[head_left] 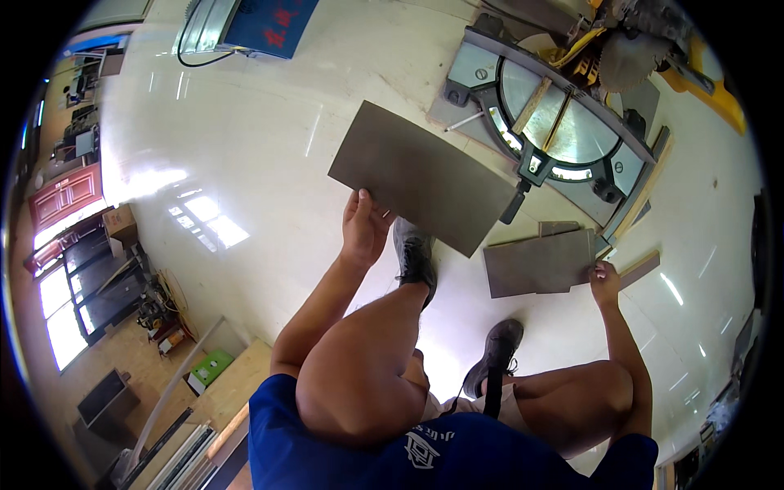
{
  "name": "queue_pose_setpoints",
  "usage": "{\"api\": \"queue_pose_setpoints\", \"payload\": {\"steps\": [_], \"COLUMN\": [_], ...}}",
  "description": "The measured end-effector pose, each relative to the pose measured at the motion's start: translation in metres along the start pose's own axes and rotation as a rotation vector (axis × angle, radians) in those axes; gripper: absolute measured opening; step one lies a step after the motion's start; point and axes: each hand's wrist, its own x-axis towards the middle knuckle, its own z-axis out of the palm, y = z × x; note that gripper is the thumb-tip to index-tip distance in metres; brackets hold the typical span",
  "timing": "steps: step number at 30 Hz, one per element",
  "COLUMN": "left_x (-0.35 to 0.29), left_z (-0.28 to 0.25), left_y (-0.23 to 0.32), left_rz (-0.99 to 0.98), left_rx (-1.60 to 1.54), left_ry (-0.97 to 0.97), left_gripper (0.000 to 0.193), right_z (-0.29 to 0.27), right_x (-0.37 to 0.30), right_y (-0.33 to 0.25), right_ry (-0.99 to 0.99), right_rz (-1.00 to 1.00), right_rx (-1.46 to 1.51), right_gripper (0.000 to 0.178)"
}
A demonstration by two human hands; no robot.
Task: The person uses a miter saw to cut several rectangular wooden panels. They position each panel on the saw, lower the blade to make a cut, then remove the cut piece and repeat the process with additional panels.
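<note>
My left hand [367,231] grips the near edge of a large grey-brown rectangular panel [416,175], thumb on top and fingers beneath. The panel is held tilted above the floor, its right corner overlapping the saw's front handle in view. Low on the right, my right hand [605,286] has its fingers closed at the right edge of a smaller grey-brown panel [539,263]. Other pieces of the same colour show from under and behind it, including a small offcut [558,228]. A narrow wooden strip [639,270] lies just beyond that hand.
A mitre saw [559,114] with a round metal table stands on the floor ahead right, its toothed blade [633,61] raised. A white pencil-like stick [464,121] lies beside it. A blue machine [269,24] stands far left. My shoes [494,359] are near the panels.
</note>
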Motion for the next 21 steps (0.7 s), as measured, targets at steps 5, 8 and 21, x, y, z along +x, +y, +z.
{"api": "queue_pose_setpoints", "payload": {"steps": [5, 8, 21], "left_x": [-0.007, -0.018, -0.006], "left_z": [0.016, 0.050, 0.041], "left_y": [0.004, 0.021, 0.075], "left_rz": [0.067, 0.088, -0.055], "left_rx": [0.023, -0.079, 0.011], "left_ry": [-0.223, -0.326, -0.408], "left_gripper": [0.037, 0.042, 0.072], "right_z": [-0.023, -0.017, 0.025], "right_x": [0.008, -0.005, -0.007], "right_y": [-0.119, -0.230, -0.302], "right_ry": [-0.434, -1.228, -0.883], "right_rz": [-0.026, 0.418, -0.060], "right_rx": [0.678, 1.132, 1.028], "right_gripper": [0.041, 0.065, 0.042]}}
